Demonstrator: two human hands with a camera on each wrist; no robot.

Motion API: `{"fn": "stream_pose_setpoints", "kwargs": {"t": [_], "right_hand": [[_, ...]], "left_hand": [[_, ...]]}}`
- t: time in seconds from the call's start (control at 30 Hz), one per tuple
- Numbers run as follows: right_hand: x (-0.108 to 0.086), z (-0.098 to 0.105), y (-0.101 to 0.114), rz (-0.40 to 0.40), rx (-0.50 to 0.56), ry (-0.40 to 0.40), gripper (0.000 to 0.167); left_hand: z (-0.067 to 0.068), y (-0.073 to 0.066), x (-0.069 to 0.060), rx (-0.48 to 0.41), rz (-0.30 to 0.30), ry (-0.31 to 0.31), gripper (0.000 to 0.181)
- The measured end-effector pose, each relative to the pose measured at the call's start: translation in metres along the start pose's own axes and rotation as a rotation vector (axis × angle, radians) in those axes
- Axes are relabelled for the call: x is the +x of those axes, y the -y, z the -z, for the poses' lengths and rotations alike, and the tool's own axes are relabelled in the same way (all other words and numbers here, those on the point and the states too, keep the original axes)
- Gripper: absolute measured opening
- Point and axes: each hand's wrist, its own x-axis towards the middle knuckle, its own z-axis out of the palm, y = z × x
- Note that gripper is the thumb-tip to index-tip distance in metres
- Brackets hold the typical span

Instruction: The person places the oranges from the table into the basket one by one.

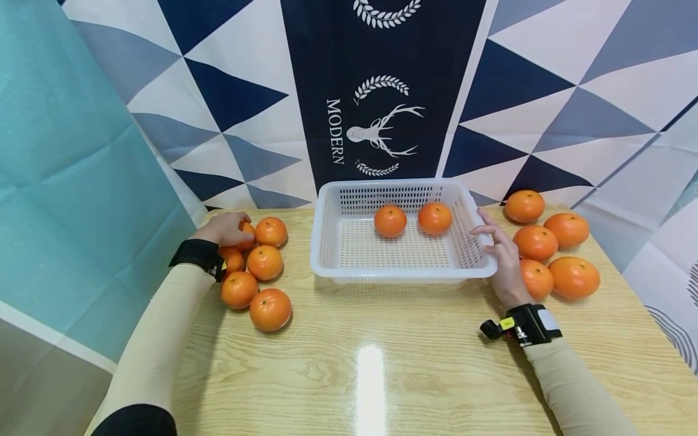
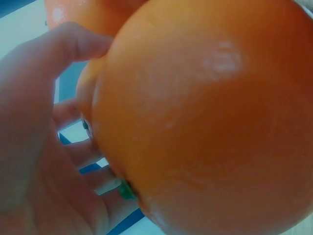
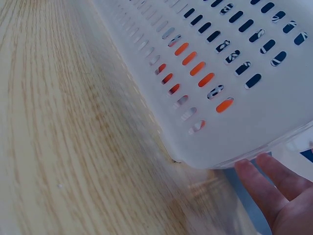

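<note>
At the left side of the table my left hand (image 1: 223, 229) curls its fingers round an orange (image 1: 247, 235) at the far edge of a group of several oranges (image 1: 265, 262). Close to the left wrist camera, one large orange (image 2: 205, 117) covers much of that view, hiding part of the held fruit. My right hand (image 1: 504, 266) touches the right rim of a white plastic basket (image 1: 403, 274) with extended fingers. In the right wrist view two fingers (image 3: 261, 188) meet the basket's end wall. Two oranges (image 1: 390, 221) lie inside the basket.
Another group of several oranges (image 1: 535, 243) sits on the table (image 1: 305, 363) to the right, beside my right hand. A patterned cloth (image 1: 382, 91) hangs behind the table's far edge. Teal cloth (image 1: 65, 169) hangs on the left.
</note>
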Motion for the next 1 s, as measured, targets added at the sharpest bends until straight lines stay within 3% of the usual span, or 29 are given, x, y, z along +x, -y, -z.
{"fn": "stream_pose_setpoints", "kwargs": {"t": [0.43, 0.7, 1.0], "right_hand": [[-0.001, 0.0, -0.001, -0.009, 0.017, 0.0, 0.043], [0.001, -0.001, 0.0, 0.0, 0.005, -0.01, 0.043], [-0.001, 0.0, 0.001, 0.004, -0.003, 0.01, 0.042]], "left_hand": [[0.001, 0.001, -0.001, 0.029, -0.043, -0.085, 0.063], [0.004, -0.005, -0.005, 0.051, -0.023, -0.135, 0.06], [0.013, -0.013, -0.009, 0.099, -0.079, -0.233, 0.056]]}}
